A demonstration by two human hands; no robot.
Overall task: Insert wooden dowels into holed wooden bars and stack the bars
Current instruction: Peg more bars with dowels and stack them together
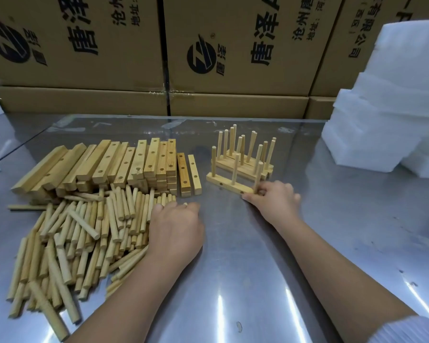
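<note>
A heap of loose wooden dowels lies at the left on the metal table. Behind it is a stack of holed wooden bars. My left hand sits at the heap's right edge, fingers curled round a dowel whose tip shows between them. Right of centre, a bar stands with three upright dowels in it. My right hand grips that bar's right end at the base of the last dowel. Just behind stands a group of finished bars with dowels.
Two single bars lie between the bar stack and the finished group. White foam blocks are piled at the right. Printed cardboard boxes form a wall along the table's far edge.
</note>
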